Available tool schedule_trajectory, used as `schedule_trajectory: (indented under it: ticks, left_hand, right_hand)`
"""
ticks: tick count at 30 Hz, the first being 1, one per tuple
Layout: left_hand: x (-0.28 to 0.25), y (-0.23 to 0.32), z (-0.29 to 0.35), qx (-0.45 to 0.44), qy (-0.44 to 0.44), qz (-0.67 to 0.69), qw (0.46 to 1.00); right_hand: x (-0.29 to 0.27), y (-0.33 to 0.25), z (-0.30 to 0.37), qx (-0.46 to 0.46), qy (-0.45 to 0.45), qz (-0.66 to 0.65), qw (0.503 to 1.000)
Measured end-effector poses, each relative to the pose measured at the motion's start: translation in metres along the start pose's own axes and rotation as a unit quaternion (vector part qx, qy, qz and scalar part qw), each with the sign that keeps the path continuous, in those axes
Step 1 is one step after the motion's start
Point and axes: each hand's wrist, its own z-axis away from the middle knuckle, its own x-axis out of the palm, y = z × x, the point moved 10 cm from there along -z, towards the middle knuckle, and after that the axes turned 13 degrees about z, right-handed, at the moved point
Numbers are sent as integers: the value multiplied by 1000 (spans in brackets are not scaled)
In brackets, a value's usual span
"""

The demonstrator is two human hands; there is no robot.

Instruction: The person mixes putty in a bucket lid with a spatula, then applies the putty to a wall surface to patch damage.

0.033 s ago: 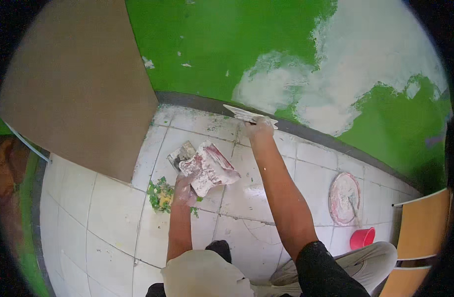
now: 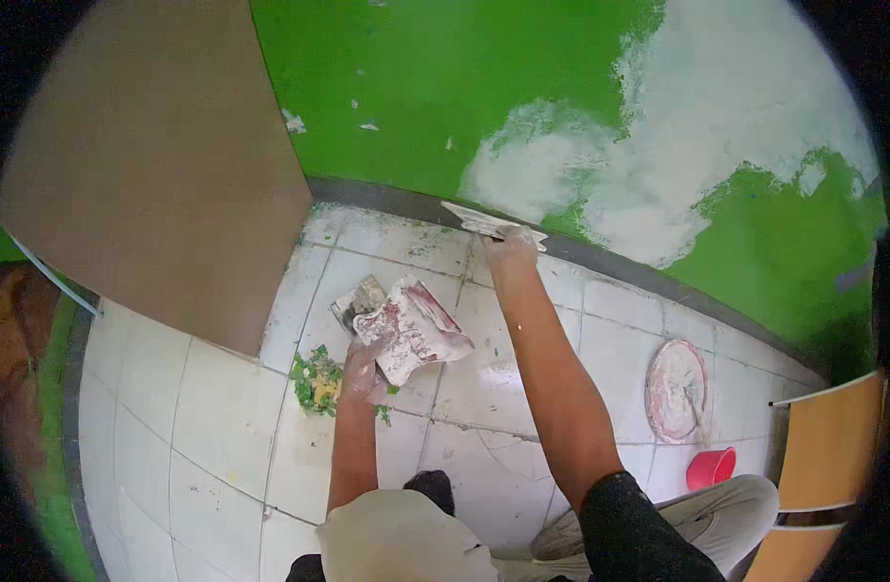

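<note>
My right hand [image 2: 512, 248] is closed round a wide, putty-smeared filling knife [image 2: 479, 221], held low at the wall's grey skirting. White putty covers part of the green wall [image 2: 406, 107] above it. My left hand [image 2: 365, 373] grips a reddish, putty-caked holder [image 2: 411, 335] whose exact kind I cannot make out. Beyond that hand shows a flat grey scraper blade [image 2: 359, 303], its lower part hidden behind the holder and fingers. Both hands are above the tiled floor, the left one nearer to me.
Green paint flakes [image 2: 317, 378] lie in a heap beside my left hand. To the right, a round tub [image 2: 676, 393] holds white putty with a stick-like tool in it; a red cup [image 2: 710, 468] stands near. A brown board [image 2: 154, 175] fills the left, wooden furniture [image 2: 831, 441] the right edge.
</note>
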Motion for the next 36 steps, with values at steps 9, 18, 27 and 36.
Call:
schedule_trajectory:
  ticks: [9, 18, 27, 36]
  left_hand:
    - [-13, 32, 13, 2, 9, 10, 1000]
    - [2, 33, 40, -26, -32, 30, 999]
    - [51, -41, 18, -78, -58, 43, 994]
    - [116, -61, 5, -80, -72, -18, 994]
  right_hand:
    - [-63, -20, -65, -89, 160, -144, 973]
    - [-167, -1, -95, -300, 46, -315, 899]
    - [-398, 21, 91, -277, 277, -277, 877]
    - [-184, 213, 90, 91, 206, -695, 683]
